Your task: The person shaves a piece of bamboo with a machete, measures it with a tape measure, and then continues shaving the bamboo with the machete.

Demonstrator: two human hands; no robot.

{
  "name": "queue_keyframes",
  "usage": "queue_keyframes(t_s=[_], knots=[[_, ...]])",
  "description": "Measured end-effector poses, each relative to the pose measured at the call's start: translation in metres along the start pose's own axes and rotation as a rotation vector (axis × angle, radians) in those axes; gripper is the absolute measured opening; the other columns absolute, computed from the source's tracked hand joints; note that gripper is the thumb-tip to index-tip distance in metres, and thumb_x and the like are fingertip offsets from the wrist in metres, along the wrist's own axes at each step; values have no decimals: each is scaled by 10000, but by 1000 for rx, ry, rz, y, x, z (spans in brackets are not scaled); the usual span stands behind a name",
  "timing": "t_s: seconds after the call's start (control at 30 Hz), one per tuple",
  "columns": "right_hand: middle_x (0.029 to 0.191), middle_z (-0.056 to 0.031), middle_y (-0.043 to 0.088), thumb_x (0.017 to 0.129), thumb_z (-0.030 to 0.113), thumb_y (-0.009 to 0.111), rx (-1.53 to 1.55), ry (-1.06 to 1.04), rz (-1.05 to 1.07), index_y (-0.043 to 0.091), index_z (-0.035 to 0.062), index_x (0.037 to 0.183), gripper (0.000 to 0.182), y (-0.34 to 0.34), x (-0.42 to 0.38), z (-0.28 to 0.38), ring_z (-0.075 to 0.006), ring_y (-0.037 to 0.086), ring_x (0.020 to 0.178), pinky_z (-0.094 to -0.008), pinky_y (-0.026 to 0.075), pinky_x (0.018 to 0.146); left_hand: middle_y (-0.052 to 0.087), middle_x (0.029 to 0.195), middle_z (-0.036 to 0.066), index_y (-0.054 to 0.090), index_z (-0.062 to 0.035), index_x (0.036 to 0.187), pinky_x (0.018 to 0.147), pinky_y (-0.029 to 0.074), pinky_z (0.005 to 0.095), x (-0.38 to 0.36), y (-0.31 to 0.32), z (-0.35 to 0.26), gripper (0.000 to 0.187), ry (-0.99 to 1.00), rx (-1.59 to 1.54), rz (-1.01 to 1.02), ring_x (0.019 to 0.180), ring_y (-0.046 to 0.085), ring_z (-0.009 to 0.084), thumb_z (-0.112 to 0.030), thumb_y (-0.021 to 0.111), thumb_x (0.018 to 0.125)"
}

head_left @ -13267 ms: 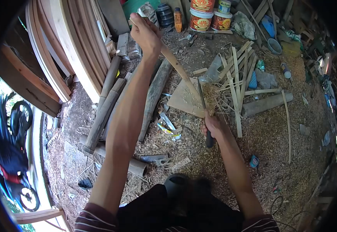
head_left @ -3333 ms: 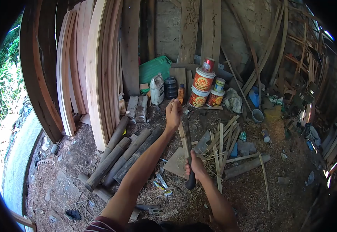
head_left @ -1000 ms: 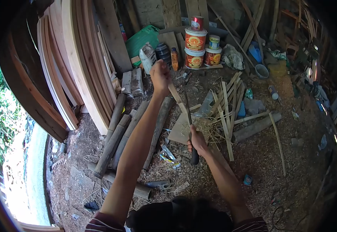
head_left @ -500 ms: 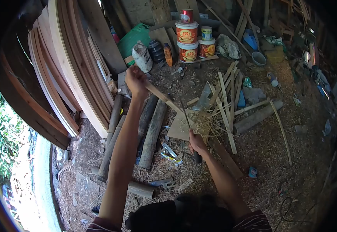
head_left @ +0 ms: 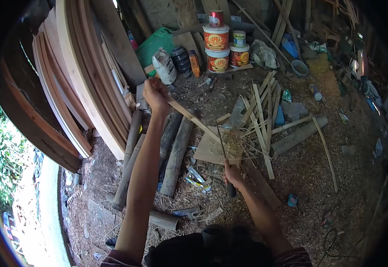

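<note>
Your landmark is the flat board (head_left: 215, 149) lying on the sawdust floor (head_left: 318, 187), with curved planks (head_left: 76, 75) leaning well to its left and paint tins (head_left: 216, 42) stacked beyond it. Round bamboo poles (head_left: 176, 149) lie just left of the board, and split slats (head_left: 260, 115) are scattered to its right.

The bamboo strip (head_left: 194, 120) runs on a long slant: its upper end is up and left of the board, and its lower end comes down over the board's middle. Your left hand (head_left: 155, 92) is clenched around that upper end, arm stretched far out. Your right hand (head_left: 233, 174) sits just at the board's near edge, wrapped tight around the dark handle of a knife (head_left: 225, 153), forearm bent in close to you. The blade points up and away from you toward the strip's lower end; it seems to meet the strip there, though loose shavings (head_left: 234, 140) blur that spot. The right hand is nearer the working end.
</note>
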State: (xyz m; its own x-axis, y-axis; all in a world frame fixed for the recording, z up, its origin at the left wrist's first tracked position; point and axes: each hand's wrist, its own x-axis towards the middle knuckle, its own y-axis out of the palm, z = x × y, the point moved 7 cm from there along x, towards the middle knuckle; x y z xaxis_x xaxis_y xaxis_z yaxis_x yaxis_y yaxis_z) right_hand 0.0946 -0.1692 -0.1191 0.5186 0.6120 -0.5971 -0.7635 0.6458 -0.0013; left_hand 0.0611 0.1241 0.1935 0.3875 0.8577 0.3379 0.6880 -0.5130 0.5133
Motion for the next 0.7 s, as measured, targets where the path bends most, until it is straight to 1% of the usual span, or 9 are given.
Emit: queue_keyframes(t_s=[0.07,0.1,0.13,0.27,0.4,0.47,0.53,0.6,0.7], knots=[[444,-56,419,951,494,300,14,117,-57,445,27,593,606,-3,25,-25,-178,441,358,-359,413,389,374,539,-12,428,-109,666,410,268,254,-2,9,-6,286,86,69,28,439,347,94,-318,451,860],[436,-58,406,954,492,286,207,191,20,445,25,582,617,-5,38,-40,-186,438,351,-365,415,389,397,533,-2,437,-98,664,404,283,256,-1,9,0,301,43,51,31,429,371,98,-325,457,860],[436,-58,406,954,492,286,206,184,33,445,25,582,617,-4,31,-30,-186,438,351,-365,415,389,398,531,-2,439,-99,664,399,283,251,-10,16,-4,304,65,85,11,422,371,100,-323,450,869],[450,-37,378,970,448,293,-165,171,-46,422,51,598,558,-17,7,6,-167,408,370,-346,412,416,382,556,-30,463,-101,694,402,268,233,-13,36,3,262,34,-12,90,443,348,68,-280,457,884],[449,-36,402,958,482,300,-104,34,-49,433,45,640,556,2,-21,64,-159,414,358,-322,411,394,363,613,-56,460,-106,738,422,256,218,-18,76,8,219,32,-65,140,486,328,41,-250,473,901],[458,-24,421,935,531,330,-16,-145,32,423,53,677,551,12,-39,108,-145,423,354,-322,398,366,360,615,-37,434,-117,726,454,267,236,-24,91,15,234,5,-116,198,515,325,63,-260,495,902],[461,-10,426,911,568,360,132,-257,33,402,72,678,550,21,-57,147,-134,425,347,-317,380,343,344,614,-41,415,-118,729,483,274,230,-42,108,2,281,146,5,185,533,314,65,-297,471,939],[462,-10,425,911,568,363,211,-309,57,391,80,668,546,31,-71,171,-132,424,348,-313,379,344,330,611,-44,400,-117,734,500,275,228,-50,114,6,303,142,28,178,547,307,62,-315,439,959],[464,-10,423,913,563,363,252,-364,51,376,90,653,540,35,-50,158,-128,423,351,-306,375,345,333,614,-46,408,-111,750,499,280,234,-47,109,2,295,224,159,111,548,313,59,-322,443,954]])
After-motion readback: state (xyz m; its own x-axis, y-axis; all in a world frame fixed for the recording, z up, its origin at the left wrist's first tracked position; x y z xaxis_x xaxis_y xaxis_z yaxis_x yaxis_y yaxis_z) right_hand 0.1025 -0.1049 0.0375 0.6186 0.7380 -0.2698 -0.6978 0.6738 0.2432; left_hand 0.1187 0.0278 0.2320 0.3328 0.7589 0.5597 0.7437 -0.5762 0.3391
